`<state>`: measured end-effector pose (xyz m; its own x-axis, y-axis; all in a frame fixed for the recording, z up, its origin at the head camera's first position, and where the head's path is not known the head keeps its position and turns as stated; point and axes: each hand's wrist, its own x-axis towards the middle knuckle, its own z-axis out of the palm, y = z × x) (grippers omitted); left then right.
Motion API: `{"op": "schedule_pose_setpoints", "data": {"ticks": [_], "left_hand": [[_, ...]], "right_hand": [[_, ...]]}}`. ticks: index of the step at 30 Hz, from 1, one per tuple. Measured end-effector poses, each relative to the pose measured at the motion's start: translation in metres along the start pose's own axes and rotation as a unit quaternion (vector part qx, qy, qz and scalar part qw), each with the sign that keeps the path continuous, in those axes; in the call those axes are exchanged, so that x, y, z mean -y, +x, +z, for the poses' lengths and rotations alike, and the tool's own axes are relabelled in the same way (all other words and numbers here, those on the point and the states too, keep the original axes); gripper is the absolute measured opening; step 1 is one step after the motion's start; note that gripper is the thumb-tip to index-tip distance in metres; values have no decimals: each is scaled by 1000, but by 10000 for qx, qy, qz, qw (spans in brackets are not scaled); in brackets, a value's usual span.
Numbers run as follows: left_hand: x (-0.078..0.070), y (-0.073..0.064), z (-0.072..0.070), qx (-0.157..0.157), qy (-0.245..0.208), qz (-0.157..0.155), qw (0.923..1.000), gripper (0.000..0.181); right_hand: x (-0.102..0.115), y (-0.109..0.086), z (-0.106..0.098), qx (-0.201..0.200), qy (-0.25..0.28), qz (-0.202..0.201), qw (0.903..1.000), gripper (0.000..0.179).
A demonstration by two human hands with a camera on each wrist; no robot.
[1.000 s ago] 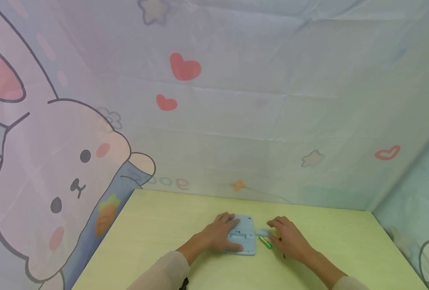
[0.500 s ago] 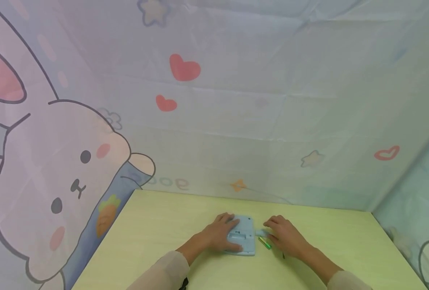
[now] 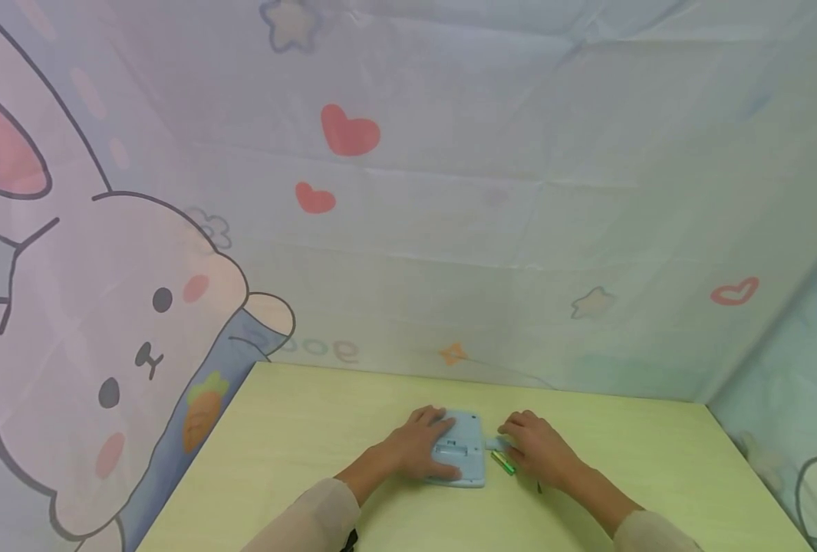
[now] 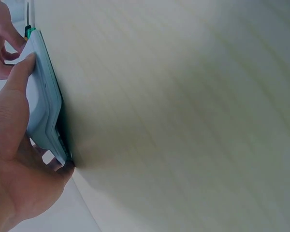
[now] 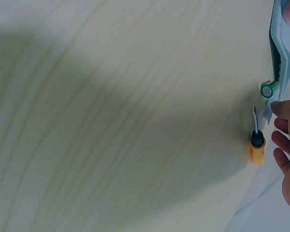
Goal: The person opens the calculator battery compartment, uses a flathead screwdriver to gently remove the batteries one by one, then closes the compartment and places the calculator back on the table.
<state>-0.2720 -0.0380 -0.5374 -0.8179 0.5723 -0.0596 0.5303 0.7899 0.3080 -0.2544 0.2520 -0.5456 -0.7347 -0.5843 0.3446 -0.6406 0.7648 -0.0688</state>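
A light blue calculator (image 3: 469,437) lies back side up on the table, a battery recess showing in its back. My left hand (image 3: 418,445) grips it; in the left wrist view the thumb (image 4: 20,75) lies on its back and other fingers reach its edge. To its right, my right hand (image 3: 542,452) has its fingertips on a small light blue cover (image 3: 496,444), which is partly hidden. Just below the cover lies a green battery (image 3: 502,462). Under the right hand, a screwdriver (image 5: 257,140) with an orange handle shows in the right wrist view.
The pale yellow table (image 3: 325,414) extends on both sides of the hands. Behind it hangs a printed cloth (image 3: 449,230) with a rabbit and hearts. A looped cable (image 3: 802,491) is at the far right.
My right hand has shifted a little left onto the small cover, hiding the screwdriver's yellow-orange handle in the head view. The left hand and calculator stay in place.
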Motion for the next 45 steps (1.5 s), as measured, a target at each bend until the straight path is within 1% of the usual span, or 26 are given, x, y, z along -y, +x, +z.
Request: {"op": "schedule_pose_setpoints", "data": {"ticks": [9, 18, 25, 29, 36, 45], "left_hand": [[5, 4, 3, -7, 15, -13, 10000, 98], [5, 4, 3, 31, -26, -22, 10000, 98], [3, 5, 0, -3, -19, 5, 10000, 98], [4, 7, 1, -7, -5, 7, 10000, 99], [7, 10, 4, 7, 8, 15, 10000, 99], [1, 7, -1, 11, -48, -56, 10000, 97]], "right_hand": [[-1, 6, 0, 96, 79, -141, 9998, 24], [-5, 7, 4, 192, 84, -185, 9996, 19], [-6, 9, 3, 312, -20, -102, 9995, 19], [-6, 11, 3, 349, -18, -49, 9994, 19], [-7, 11, 5, 302, 14, -38, 9995, 18], [-13, 9, 12, 87, 25, 32, 10000, 16]]}}
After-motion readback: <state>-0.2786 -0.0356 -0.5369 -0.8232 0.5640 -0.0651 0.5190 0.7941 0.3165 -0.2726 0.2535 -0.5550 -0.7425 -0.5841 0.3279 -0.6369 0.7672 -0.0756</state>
